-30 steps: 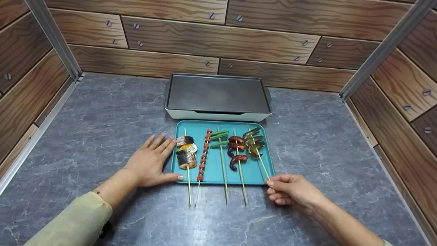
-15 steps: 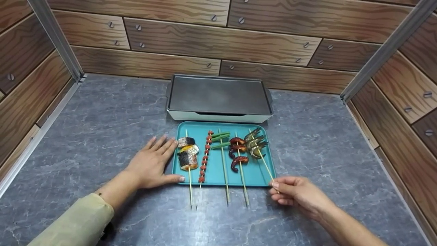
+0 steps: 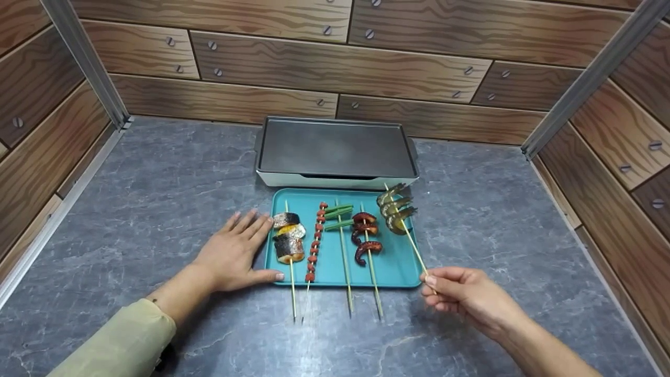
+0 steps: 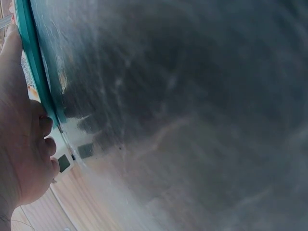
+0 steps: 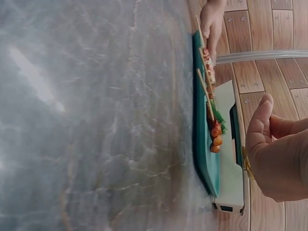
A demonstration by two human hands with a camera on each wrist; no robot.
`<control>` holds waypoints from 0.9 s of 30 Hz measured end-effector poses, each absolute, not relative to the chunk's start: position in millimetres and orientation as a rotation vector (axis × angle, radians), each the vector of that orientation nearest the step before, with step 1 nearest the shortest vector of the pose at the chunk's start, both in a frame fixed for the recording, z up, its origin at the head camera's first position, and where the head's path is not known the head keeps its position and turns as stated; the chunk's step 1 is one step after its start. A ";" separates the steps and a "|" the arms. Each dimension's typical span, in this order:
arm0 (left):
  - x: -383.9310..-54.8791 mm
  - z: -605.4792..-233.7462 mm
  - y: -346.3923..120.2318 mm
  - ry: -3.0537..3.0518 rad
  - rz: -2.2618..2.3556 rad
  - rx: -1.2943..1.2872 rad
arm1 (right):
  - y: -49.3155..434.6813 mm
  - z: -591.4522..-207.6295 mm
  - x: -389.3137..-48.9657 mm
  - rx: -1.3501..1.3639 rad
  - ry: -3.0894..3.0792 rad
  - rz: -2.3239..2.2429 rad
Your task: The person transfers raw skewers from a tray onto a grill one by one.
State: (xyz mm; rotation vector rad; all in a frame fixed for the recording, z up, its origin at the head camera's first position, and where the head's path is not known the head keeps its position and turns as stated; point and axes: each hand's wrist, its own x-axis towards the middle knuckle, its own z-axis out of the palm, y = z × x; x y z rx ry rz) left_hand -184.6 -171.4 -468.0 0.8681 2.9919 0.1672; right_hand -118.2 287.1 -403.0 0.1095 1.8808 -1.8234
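In the head view, my right hand point(image 3: 466, 293) pinches the lower end of a shrimp skewer point(image 3: 396, 209) between thumb and fingers. Its shrimp hang above the right side of a teal tray point(image 3: 390, 272), tips near the griddle. My left hand point(image 3: 230, 256) lies with fingers spread at the tray's left edge, thumb on the near corner. On the tray lie a fish-chunk skewer point(image 3: 289, 247), a skewer of small red pieces point(image 3: 312, 259), a green vegetable skewer point(image 3: 338, 211) and an octopus-tentacle skewer point(image 3: 370, 246). The right wrist view shows my right hand point(image 5: 281, 149) with the shrimp hidden.
Behind the tray stands a griddle point(image 3: 335, 149) with a dark flat plate and white body. Stick ends of the skewers stick out over the tray's near edge. Wood-patterned walls point(image 3: 335, 57) enclose the grey marbled table point(image 3: 183, 173).
The shrimp skewer has been lifted off the tray and shifted slightly right, its tip rising toward the griddle. My right hand moved a little right with it. The left hand stays in place.
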 end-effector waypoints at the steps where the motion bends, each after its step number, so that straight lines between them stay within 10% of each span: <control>1: -184.5 -468.3 -171.4 2.992 0.165 0.868 | 286.4 -401.6 -119.3 0.109 1.886 -1.825; 27: -184.9 -467.8 -171.6 2.965 0.191 0.855 | 258.2 -375.3 -180.7 0.129 1.955 -1.988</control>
